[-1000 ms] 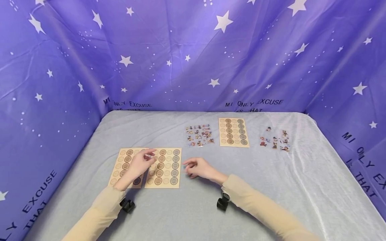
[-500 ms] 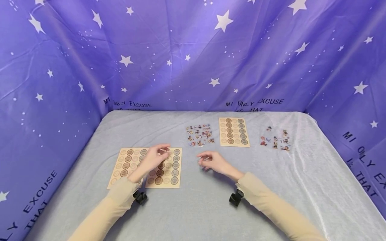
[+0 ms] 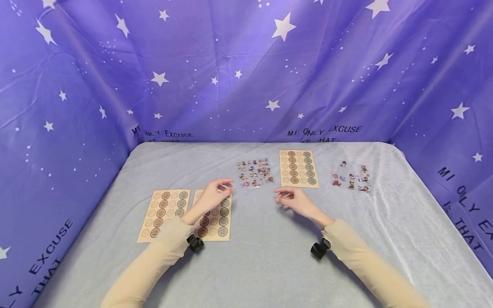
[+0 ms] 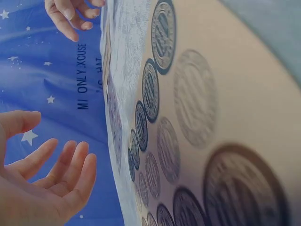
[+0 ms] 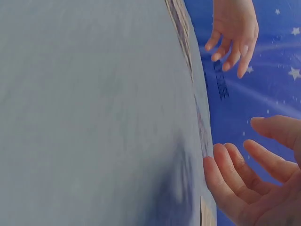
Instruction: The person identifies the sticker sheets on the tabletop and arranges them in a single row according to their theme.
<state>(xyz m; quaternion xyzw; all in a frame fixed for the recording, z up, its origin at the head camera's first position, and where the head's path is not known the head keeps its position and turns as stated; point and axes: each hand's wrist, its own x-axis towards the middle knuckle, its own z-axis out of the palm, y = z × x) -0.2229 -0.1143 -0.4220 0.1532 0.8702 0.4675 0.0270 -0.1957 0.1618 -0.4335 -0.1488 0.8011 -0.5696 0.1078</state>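
Above the upper part of a tan sheet of round seal stickers (image 3: 223,222), my left hand (image 3: 212,194) hovers with loosely bent fingers. The left wrist view shows that hand (image 4: 47,183) with thumb and fingers spread, holding nothing. A second tan seal-sticker sheet (image 3: 163,209) lies just left of the first, partly under the left sleeve. My right hand (image 3: 298,201) hangs over the cloth, close to the near edge of a third tan sticker sheet (image 3: 299,169). Its fingers (image 5: 230,174) are relaxed and apart from the thumb, with nothing between them.
A clear sheet of small cartoon-character stickers (image 3: 254,173) lies between and beyond the hands. Another clear character-sticker sheet (image 3: 351,177) is at the back right. Grey-blue cloth (image 3: 254,265) covers the table, and a purple star-printed curtain (image 3: 246,64) encloses its back and sides.
Both hands have moved right and farther from me, empty throughout. The left has passed from between the two front sheets to over the right one; the right has neared the back sheet.
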